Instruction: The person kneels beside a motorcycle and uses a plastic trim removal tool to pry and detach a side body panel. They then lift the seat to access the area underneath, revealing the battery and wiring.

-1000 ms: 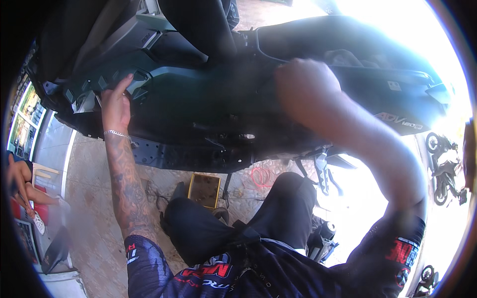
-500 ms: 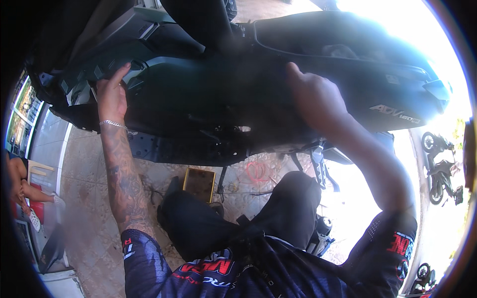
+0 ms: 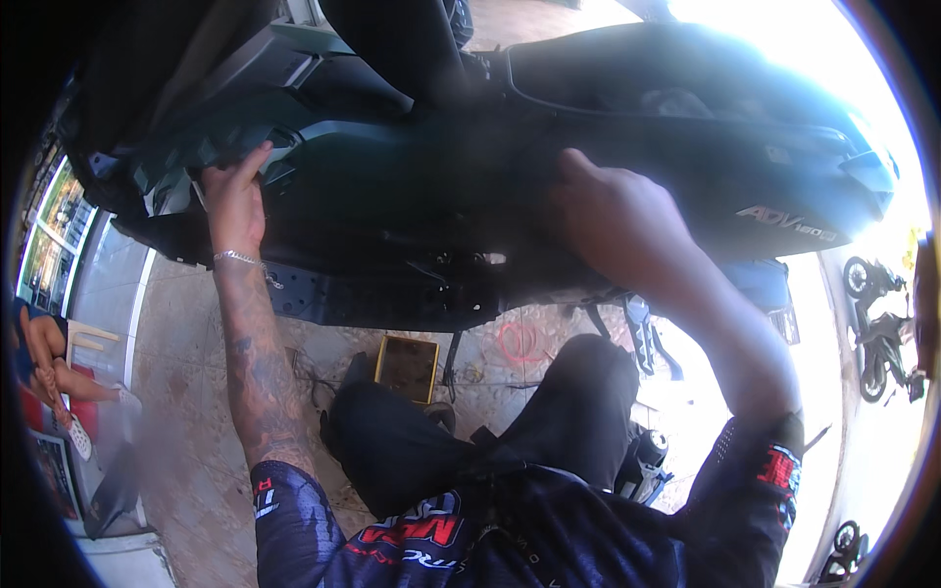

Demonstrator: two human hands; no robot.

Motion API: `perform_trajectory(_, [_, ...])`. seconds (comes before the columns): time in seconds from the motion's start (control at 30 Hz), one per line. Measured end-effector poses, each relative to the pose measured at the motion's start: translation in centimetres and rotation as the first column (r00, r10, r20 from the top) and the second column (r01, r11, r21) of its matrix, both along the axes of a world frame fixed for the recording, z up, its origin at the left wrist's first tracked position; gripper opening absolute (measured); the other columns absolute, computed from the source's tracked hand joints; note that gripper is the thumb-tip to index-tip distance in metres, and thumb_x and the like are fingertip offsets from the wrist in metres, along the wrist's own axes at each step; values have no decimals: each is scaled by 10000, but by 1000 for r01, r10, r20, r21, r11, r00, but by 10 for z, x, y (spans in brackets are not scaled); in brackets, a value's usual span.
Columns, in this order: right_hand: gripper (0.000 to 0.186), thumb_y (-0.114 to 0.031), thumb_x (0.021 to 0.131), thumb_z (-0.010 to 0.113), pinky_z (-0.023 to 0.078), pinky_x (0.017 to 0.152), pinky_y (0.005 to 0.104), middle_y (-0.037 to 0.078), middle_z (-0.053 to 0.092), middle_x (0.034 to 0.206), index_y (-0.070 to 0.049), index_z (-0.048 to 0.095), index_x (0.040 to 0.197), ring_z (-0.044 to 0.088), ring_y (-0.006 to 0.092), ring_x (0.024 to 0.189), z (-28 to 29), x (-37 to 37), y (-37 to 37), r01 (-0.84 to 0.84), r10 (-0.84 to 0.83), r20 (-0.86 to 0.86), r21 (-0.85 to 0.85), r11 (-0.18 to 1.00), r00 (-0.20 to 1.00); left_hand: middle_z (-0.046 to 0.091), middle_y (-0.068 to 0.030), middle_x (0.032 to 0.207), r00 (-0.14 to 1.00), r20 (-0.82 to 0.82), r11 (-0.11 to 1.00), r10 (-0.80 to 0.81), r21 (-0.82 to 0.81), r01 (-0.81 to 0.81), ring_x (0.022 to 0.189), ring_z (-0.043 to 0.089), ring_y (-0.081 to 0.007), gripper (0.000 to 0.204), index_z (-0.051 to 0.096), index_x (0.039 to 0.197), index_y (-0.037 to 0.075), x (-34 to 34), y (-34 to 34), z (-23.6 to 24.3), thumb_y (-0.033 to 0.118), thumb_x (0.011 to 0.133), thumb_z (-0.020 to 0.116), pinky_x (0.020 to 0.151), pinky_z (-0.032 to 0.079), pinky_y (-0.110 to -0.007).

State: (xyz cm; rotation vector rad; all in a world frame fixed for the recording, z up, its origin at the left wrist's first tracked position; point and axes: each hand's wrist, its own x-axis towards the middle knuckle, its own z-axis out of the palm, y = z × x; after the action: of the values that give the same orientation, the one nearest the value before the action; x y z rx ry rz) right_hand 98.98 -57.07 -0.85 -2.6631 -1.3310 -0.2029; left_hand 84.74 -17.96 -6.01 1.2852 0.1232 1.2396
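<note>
The head view shows the left hand (image 3: pixel 235 211) in the upper left of the frame, thumb raised apart from the fingers, which bend in at a gap by the front end of the dark panel (image 3: pixel 392 176); whether they are clamped on its edge, I cannot tell. The right hand (image 3: pixel 618 201), right of the upper centre, lies against the panel's dark side with its thumb up; its other fingers are lost in shadow, so their grip cannot be told either. The panel spans the upper middle of the frame, along the side of the scooter (image 3: pixel 392 306). With the hands this far apart, even pressure at both ends would probably serve best; forcing one end could strain hidden clips. Best to check the seam by eye and hold the panel level. Farther up, in the upper right, a dark rimmed part (image 3: pixel 598 73) may be a seat or a storage well; the grey patch there is too blurred to name. Below the scooter, at centre, a yellow-rimmed tray (image 3: pixel 407 339) sits on the tiled floor (image 3: pixel 181 343); its inside looks brown, and any small contents cannot be made out. A red coil (image 3: pixel 518 342) lies just right of it.
</note>
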Motion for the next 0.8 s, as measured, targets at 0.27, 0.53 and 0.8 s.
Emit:
perform_trajectory(0.27, [301,-343,984,556,271,453,206,-63,426,604,-61,638,920,347,23,489,-68,-21,-251,452,59,-694,529,718,718,521,38,857,938,-345,996,-40,-84,12,582,390,-7,348,653,1254,1,-13,64,-19,0,914,576,479,326,-150])
perform_trajectory(0.53, [243,-107,902,599,504,743,249,20,608,891,-40,659,1128,584,105,833,-270,-82,-474,918,-258,-966,-130,375,-31,352,26,707,683,-613,892,397,433,-129,578,412,-91,437,638,1322,159,-18,80,-19,44,953,434,644,446,-196])
perform_trajectory(0.8, [343,-44,906,610,546,706,270,99,646,955,7,590,1245,630,151,817,-453,-156,-546,946,-165,-953,-280,164,-254,399,29,768,668,-604,883,435,433,-183,651,407,-67,403,676,1262,137,-12,105,-13,-14,936,492,655,376,-189])
